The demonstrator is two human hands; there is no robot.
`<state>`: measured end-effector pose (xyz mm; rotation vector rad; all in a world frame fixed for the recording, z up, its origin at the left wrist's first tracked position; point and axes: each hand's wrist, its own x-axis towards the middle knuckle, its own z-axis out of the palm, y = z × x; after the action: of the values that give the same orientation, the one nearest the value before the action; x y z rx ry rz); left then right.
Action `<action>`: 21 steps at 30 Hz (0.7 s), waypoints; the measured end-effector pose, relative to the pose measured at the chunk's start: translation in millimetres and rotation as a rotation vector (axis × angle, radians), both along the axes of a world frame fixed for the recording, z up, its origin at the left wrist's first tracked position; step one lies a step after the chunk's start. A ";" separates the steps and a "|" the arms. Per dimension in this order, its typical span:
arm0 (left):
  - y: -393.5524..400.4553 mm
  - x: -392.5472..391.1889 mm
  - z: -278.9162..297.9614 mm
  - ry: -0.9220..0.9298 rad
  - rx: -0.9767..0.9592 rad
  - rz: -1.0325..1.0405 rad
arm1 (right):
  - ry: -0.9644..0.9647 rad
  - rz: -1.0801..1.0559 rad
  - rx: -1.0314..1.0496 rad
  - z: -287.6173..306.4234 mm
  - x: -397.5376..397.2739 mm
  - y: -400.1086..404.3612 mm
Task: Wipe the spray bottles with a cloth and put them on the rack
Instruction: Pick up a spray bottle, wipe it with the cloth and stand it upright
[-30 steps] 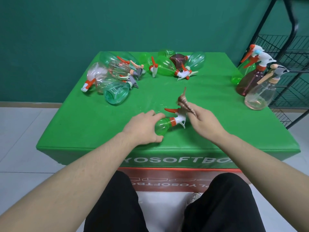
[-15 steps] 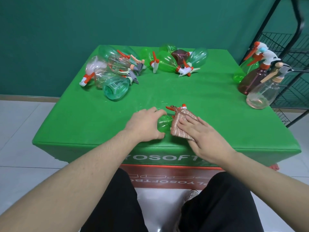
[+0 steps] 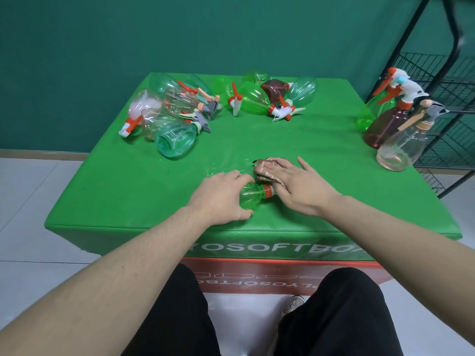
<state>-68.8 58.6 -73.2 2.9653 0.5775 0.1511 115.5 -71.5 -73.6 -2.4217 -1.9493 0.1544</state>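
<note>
A small green spray bottle [image 3: 250, 197] with an orange collar lies on its side near the front of the green table [image 3: 128, 191]. My left hand [image 3: 218, 196] grips its body from the left. My right hand [image 3: 300, 187] presses a brown cloth [image 3: 264, 172] over the bottle's spray head, fingers fairly straight; the head is hidden under the cloth. A black wire rack [image 3: 452, 104] stands at the right.
Several spray bottles lie in a pile at the back left [image 3: 174, 114] and back middle [image 3: 270, 98]. Three upright bottles [image 3: 395, 124] stand at the table's right edge by the rack. My legs are below the front edge.
My right hand brought the cloth down onto the bottle's spray head and slid it further along the head. The left hand kept its hold on the bottle.
</note>
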 end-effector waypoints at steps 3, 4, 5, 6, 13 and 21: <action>-1.5 -1.3 2.6 -0.003 0.000 -0.001 | 0.051 -0.050 -0.021 3.4 -3.7 10.8; -1.6 -1.7 3.6 0.001 0.002 -0.001 | 0.056 -0.052 -0.028 4.7 -4.2 12.1; -2.0 -1.9 4.7 0.005 0.000 0.001 | 0.054 -0.046 -0.036 6.0 -4.2 11.5; -2.3 -2.0 5.5 0.008 -0.005 0.003 | 0.049 -0.033 -0.042 6.7 -3.4 9.8; -0.2 -2.4 9.2 -0.003 -0.069 0.030 | 0.033 -0.005 -0.053 17.3 -1.8 -13.9; 1.0 -2.4 6.0 0.017 -0.067 0.029 | 0.074 -0.027 -0.100 13.3 -11.0 9.8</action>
<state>-71.2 59.6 -67.2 2.8974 0.6157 0.1073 104.6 -61.7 -60.2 -2.4630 -1.9213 0.3432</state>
